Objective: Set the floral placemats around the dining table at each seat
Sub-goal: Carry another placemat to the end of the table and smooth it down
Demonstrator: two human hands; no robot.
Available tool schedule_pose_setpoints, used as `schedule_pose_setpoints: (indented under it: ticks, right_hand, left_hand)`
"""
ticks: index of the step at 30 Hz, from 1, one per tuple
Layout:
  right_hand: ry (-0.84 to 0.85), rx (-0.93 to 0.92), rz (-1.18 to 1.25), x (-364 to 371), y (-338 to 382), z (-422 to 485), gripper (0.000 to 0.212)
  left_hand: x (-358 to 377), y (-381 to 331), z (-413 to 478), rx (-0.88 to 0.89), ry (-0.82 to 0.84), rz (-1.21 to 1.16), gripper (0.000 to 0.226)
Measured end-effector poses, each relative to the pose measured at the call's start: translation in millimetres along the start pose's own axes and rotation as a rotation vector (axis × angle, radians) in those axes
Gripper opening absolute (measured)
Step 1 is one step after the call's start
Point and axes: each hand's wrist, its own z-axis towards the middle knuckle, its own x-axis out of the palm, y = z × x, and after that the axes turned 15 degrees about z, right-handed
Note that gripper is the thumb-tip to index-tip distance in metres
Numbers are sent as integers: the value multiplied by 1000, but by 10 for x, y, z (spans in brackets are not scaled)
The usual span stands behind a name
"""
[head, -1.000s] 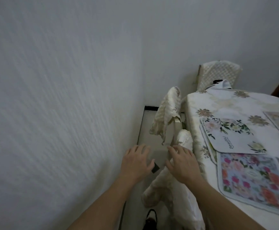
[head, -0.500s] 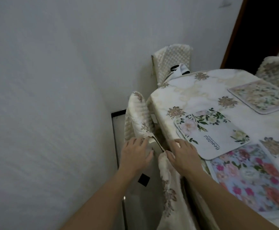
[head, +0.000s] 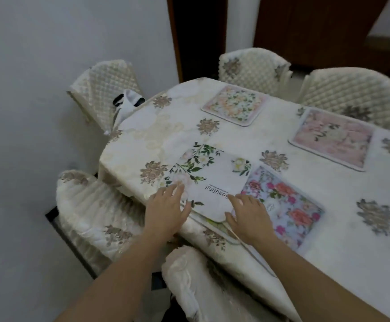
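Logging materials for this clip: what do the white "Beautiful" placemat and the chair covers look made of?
White placemat: probably thin printed plastic or coated board, since it lies flat with clean rounded corners. Chair covers: quilted fabric with a slight sheen, diamond stitching visible.

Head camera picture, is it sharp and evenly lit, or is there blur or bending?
Head view: dim, flat indoor light with no glare; soft motion blur throughout, the far pink mat smeared; "Beautiful" on the white mat still reads; wide-angle bending curves the table edge and chairs.

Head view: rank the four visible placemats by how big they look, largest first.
1. Pink mat
2. White "Beautiful" mat, looks close to pink's size; unsure
3. Bright-rose mat, partly covered
4. Far pastel mat, probably just distance
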Motion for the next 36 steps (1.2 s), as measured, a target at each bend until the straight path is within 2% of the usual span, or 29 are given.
schedule_pose_setpoints:
  ticks: [6,12,20,25,36]
  right_hand:
    - [-36,286,-48,61,-203,-16,51]
    - [-66,484,-27,237,-54,191,49]
    - [-107,681,51,415,91,564,46]
    - [-140,774,107,494,58,729,36]
    - [-283,957,362,701,-36,1128,36]
  left_hand:
    - [293,-25,740,207,20,-84,58]
    - [573,264,1230,300,71,-101,58]
    - [944,657,1892,294,158,-115,57]
    - [1104,650,2111,275,228,-158,58]
    - [1318,581,2305,174,311,-318,59]
